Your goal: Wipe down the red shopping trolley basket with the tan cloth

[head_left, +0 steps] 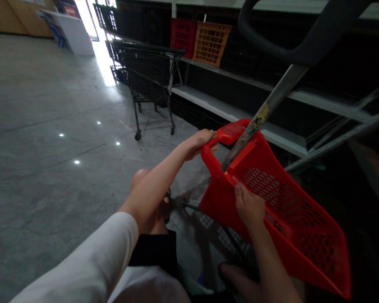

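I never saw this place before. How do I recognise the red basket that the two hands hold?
Start at the shelving, upper right, and follow the metal pole down. At its visible lower end is the red basket, left hand on its looped handle, right hand on its side. Its bright red sets it apart from the black cart, its looped handle from the red crate.

Red basket (221, 200), left hand (201, 140) on its handle (230, 132), right hand (250, 206) on its rim (303, 253), black cart (150, 78), crates (211, 44) on shelf (240, 76)

Dark cart (148, 78), orange crate (211, 43)
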`<action>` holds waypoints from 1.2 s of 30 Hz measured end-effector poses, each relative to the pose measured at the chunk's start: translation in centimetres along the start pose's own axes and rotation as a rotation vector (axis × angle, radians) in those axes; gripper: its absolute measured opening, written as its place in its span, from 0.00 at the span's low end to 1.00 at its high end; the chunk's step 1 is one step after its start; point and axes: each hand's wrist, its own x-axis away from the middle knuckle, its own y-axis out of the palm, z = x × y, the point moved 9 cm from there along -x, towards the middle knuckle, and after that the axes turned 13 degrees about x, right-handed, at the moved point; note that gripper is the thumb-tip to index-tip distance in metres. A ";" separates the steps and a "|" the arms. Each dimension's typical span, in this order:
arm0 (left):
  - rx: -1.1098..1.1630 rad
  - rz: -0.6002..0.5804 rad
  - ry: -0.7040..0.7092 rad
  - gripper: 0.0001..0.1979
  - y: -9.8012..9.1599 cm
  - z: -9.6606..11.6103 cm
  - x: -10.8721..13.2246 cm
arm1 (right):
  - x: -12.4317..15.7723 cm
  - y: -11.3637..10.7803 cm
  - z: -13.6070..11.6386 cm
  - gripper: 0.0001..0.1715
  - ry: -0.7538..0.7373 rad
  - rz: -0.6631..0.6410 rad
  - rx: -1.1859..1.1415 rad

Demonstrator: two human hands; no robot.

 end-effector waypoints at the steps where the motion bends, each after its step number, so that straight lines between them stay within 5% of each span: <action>1: -0.108 -0.011 0.022 0.18 0.5 0.6 0.5 | 0.3 0.1 0.7 0.30 0.019 -0.019 0.015; 5: -0.435 -0.020 0.170 0.12 3.2 1.7 5.1 | 1.2 0.6 3.8 0.31 0.122 -0.199 0.109; 9: -0.653 -0.024 0.512 0.23 6.7 1.7 12.2 | 2.5 -0.5 6.5 0.33 0.253 -0.338 0.227; 12: -0.723 -0.024 0.777 0.21 8.9 1.4 16.8 | 3.4 -1.9 6.5 0.29 0.284 -0.233 0.185; 15: -0.731 -0.156 0.939 0.16 10.6 1.4 19.0 | 4.5 -2.8 6.8 0.28 0.356 0.010 0.045; 18: -0.755 -0.433 1.031 0.16 11.8 1.5 18.7 | 5.6 -2.6 8.4 0.26 0.444 0.187 -0.090; 23: -0.720 -0.838 1.060 0.24 12.4 1.3 14.0 | 5.8 -1.6 10.5 0.22 0.449 0.187 -0.305; 29: -0.821 -0.991 1.123 0.37 12.9 0.8 9.1 | 5.7 -2.8 10.0 0.22 0.372 0.291 -0.430; 36: -0.690 -1.106 1.137 0.28 12.7 1.3 8.1 | 6.3 -2.8 10.2 0.23 0.351 0.361 -0.479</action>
